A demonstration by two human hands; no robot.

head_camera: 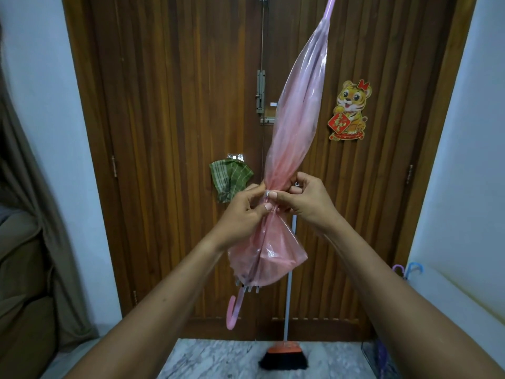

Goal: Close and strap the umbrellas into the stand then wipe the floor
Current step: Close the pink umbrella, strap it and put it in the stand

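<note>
Strapping looked to be the step in hand: the left hand [246, 212] and right hand [308, 199] both pinched the small white strap [268, 193] round the gathered pink umbrella [295, 119], held in the air with its tip up and hooked handle down. Next, I judged, the strap needed fastening snugly before stowing the umbrella by the hooked handles [407, 269] at the right wall. Beyond, a broom [284, 356] leaned on the door [164, 105], where a green cloth [229, 181] hung.
</note>
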